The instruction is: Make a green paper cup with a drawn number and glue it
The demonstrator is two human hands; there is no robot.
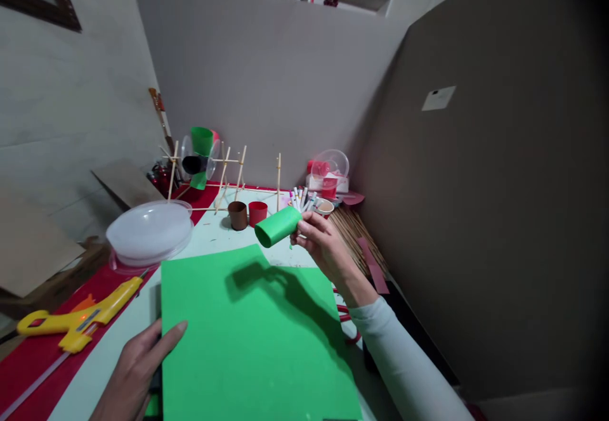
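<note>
A short green paper tube (278,226) is pinched at its right end by my right hand (321,240). It tilts in the air beyond the large green paper sheet (257,345), and its open end faces left and toward me. My left hand (140,361) grips the left edge of that sheet, thumb on top and the other fingers underneath, partly hidden. The shadow of my right hand and the tube falls across the sheet. Just behind the tube stand a brown paper cup (238,215) and a red paper cup (257,214).
A yellow glue gun (85,316) lies at the left, near stacked clear plastic lids (150,234). Thin-stick frames (231,177) stand at the back, one bearing a wheel with green cups (200,148). Markers (301,199) and a bundle of wooden sticks (352,237) are at the right.
</note>
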